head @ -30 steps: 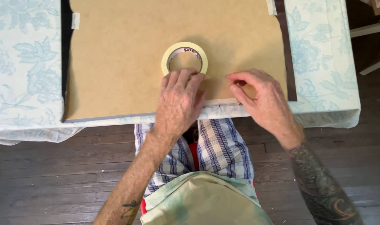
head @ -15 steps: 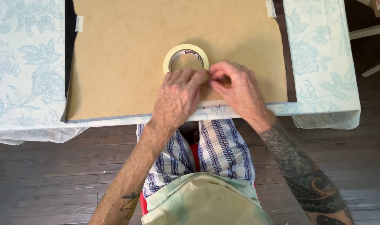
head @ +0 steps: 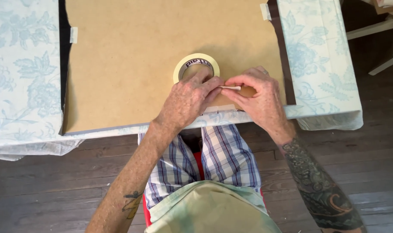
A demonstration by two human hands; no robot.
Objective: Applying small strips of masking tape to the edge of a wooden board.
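Looking down from the head camera: lying flat at the centre of a brown hardboard panel, a cream roll of masking tape, with its open core facing up. Pressing down on the near rim of the roll at its 6 o'clock side, the left hand, fingers curled over the roll's edge and closing on it. Sitting just at 3 o'clock of the left hand and touching its fingertips, the right hand, pinching between thumb and forefinger a short strip of tape stretching from the roll toward 3 o'clock. Resting under both hands, the panel, covering a worktop draped in a pale blue floral cloth showing at 9 o'clock and at 3 o'clock. Sticking to the panel's edges, small tape tabs: one at 9 o'clock, one at 1 o'clock, and another on the near edge at 6 o'clock, just below the hands. Showing beneath the worktop edge at 6 o'clock, plaid shorts above a dark wooden floor. Appearing at 2 o'clock, pale wooden furniture legs.
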